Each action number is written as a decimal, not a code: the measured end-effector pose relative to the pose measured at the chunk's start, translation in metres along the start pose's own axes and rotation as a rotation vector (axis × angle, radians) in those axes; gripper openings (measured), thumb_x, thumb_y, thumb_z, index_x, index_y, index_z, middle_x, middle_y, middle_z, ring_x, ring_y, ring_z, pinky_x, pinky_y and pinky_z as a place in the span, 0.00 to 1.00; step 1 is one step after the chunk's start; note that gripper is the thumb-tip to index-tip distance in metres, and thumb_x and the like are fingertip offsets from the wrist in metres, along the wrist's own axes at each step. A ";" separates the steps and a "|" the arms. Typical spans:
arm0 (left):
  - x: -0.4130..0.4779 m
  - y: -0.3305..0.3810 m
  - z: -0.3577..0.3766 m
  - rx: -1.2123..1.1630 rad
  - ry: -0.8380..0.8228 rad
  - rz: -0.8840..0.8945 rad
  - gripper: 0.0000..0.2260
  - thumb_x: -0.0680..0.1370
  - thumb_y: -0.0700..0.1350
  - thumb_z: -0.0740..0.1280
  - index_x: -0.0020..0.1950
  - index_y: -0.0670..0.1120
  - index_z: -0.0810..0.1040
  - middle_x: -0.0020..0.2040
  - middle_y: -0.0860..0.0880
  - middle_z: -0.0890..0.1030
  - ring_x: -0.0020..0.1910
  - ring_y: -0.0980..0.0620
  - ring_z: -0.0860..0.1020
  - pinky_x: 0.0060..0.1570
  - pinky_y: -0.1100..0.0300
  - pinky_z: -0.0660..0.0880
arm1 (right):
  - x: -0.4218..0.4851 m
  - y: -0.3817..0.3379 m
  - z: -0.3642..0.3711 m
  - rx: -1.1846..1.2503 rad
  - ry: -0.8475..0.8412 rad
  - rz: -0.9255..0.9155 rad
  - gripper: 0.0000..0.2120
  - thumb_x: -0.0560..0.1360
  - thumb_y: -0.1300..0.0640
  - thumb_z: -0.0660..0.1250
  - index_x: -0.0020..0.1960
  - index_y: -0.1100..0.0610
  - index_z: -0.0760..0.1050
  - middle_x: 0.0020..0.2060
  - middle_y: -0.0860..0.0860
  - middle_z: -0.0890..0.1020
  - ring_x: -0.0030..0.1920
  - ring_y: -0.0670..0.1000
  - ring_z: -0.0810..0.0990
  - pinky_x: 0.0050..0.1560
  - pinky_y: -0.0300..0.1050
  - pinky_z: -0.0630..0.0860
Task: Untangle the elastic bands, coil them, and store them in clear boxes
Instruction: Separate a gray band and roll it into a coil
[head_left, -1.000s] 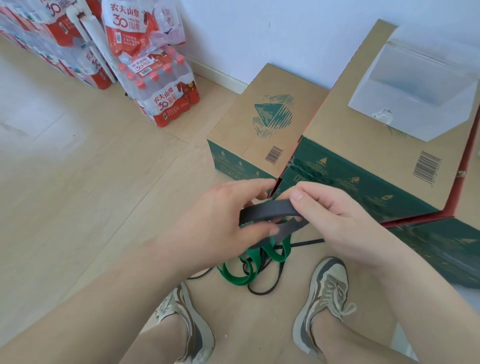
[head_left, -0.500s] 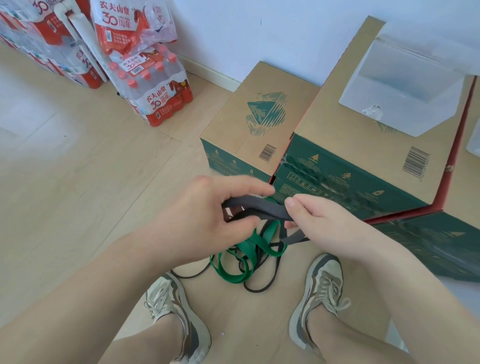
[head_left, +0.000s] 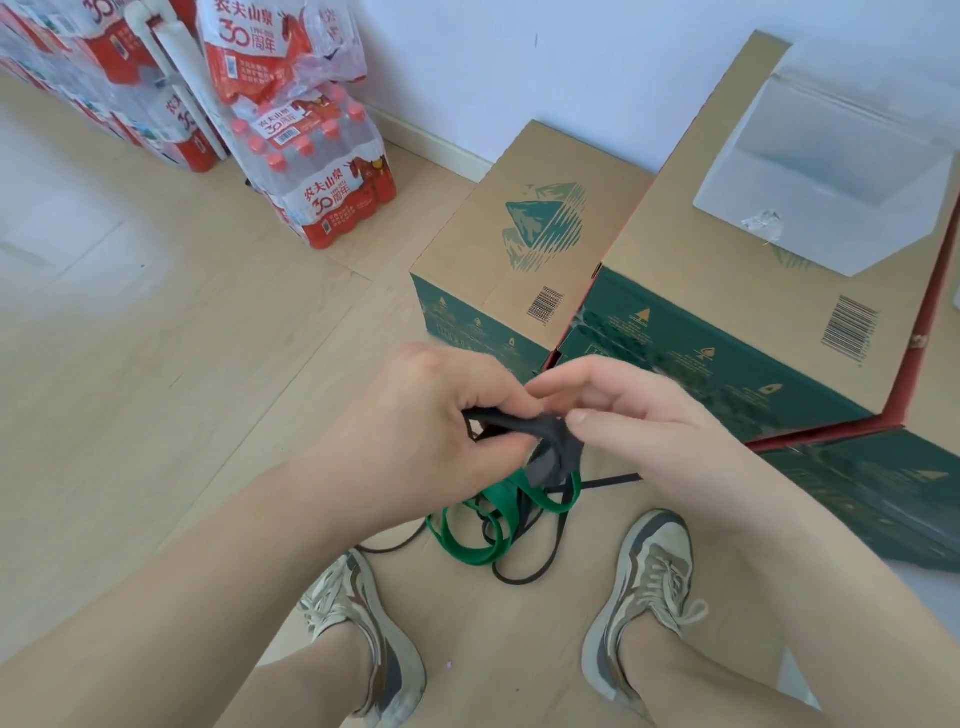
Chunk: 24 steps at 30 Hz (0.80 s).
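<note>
Both hands meet above the floor over a wide black elastic band (head_left: 545, 441). My left hand (head_left: 431, 415) grips one end of it in curled fingers. My right hand (head_left: 634, 415) pinches the bunched part between thumb and forefinger. Below them a green band (head_left: 467, 540) lies tangled with a thin black band (head_left: 524, 574) on the wooden floor between my shoes. A clear box (head_left: 831, 171) stands on the tall carton (head_left: 727, 291) at the right; its inside looks empty.
A lower carton (head_left: 514, 239) stands just beyond my hands, with more green cartons (head_left: 883, 499) at the right. Shrink-wrapped packs of water bottles (head_left: 311, 171) are stacked at the back left against the wall. Bare wooden floor spreads to the left.
The black band, stretched flat between my hands before, is now bunched and folded at my right fingertips. My hands have drawn closer together.
</note>
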<state>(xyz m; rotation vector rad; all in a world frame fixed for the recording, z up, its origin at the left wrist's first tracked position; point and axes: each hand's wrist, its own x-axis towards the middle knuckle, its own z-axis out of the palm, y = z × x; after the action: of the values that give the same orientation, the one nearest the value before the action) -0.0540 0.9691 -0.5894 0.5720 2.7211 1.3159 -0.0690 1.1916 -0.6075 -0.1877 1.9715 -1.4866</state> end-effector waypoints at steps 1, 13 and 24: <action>0.000 0.000 0.002 -0.008 0.003 0.019 0.07 0.71 0.39 0.76 0.47 0.48 0.88 0.38 0.53 0.85 0.36 0.55 0.82 0.35 0.56 0.77 | -0.001 -0.002 0.004 0.050 -0.012 -0.047 0.12 0.81 0.60 0.64 0.63 0.51 0.79 0.55 0.51 0.86 0.57 0.58 0.84 0.60 0.55 0.82; 0.000 -0.008 -0.005 0.036 -0.033 0.017 0.22 0.73 0.35 0.75 0.64 0.52 0.80 0.58 0.54 0.79 0.48 0.54 0.81 0.43 0.69 0.76 | 0.001 0.004 -0.005 0.075 0.203 -0.152 0.12 0.80 0.62 0.69 0.60 0.49 0.79 0.39 0.54 0.82 0.42 0.58 0.81 0.51 0.57 0.80; -0.001 -0.005 0.000 0.154 0.062 0.221 0.04 0.77 0.41 0.74 0.52 0.45 0.87 0.50 0.52 0.86 0.47 0.54 0.84 0.43 0.54 0.81 | -0.011 -0.007 0.007 -0.180 0.191 -0.248 0.12 0.72 0.60 0.78 0.52 0.50 0.79 0.48 0.46 0.86 0.54 0.49 0.85 0.56 0.42 0.81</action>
<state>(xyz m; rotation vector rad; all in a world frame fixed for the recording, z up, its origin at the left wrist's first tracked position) -0.0546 0.9664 -0.5932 0.8823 2.8974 1.1900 -0.0588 1.1884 -0.5975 -0.3930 2.3067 -1.5251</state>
